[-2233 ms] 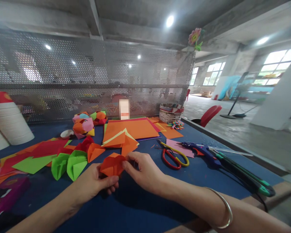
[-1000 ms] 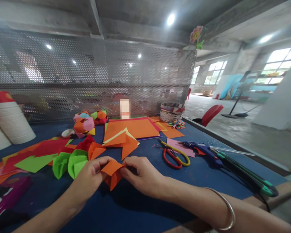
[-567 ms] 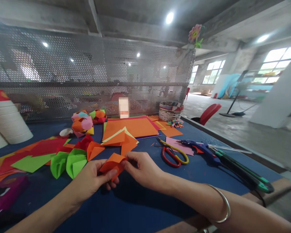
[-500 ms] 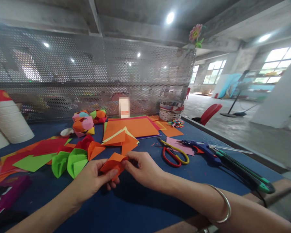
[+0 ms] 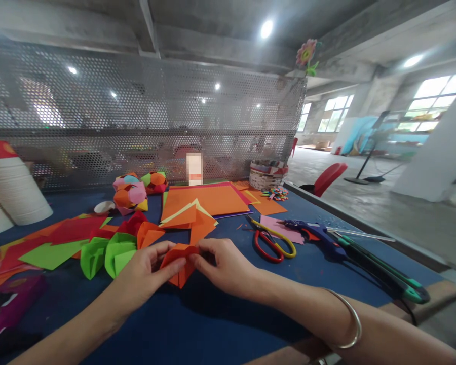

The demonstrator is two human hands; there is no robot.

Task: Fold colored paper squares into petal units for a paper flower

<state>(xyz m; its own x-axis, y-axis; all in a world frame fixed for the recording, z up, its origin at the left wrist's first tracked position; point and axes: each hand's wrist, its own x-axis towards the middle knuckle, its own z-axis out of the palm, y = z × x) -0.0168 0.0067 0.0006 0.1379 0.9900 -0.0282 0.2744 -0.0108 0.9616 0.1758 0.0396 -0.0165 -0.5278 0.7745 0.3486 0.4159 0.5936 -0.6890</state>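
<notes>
A folded piece of orange paper point(image 5: 180, 276) is held above the blue table between both hands. My left hand point(image 5: 152, 271) pinches its left side, thumb on the near face. On its right edge, the thumb and forefinger of my right hand point(image 5: 222, 266) are closed. Just left of my left hand stand folded green paper pieces point(image 5: 116, 253), with a folded orange piece point(image 5: 149, 234) and red ones behind them. Beyond the hands, loose orange and yellow paper point(image 5: 203, 225) leans on a stack of orange sheets point(image 5: 209, 198).
To the right lie scissors point(image 5: 269, 243) with red and yellow handles, a blue glue gun point(image 5: 319, 233) and a black-green cutter point(image 5: 380, 266). Stacked paper cups point(image 5: 17, 187), coloured sheets point(image 5: 61, 235) and paper balls point(image 5: 131, 195) occupy the left. A woven basket point(image 5: 269, 174) stands by the mesh partition point(image 5: 137, 111).
The orange paper has been tilted up, and its folded flaps now face me and point down. My left fingers have shifted from beneath it to its upper left side.
</notes>
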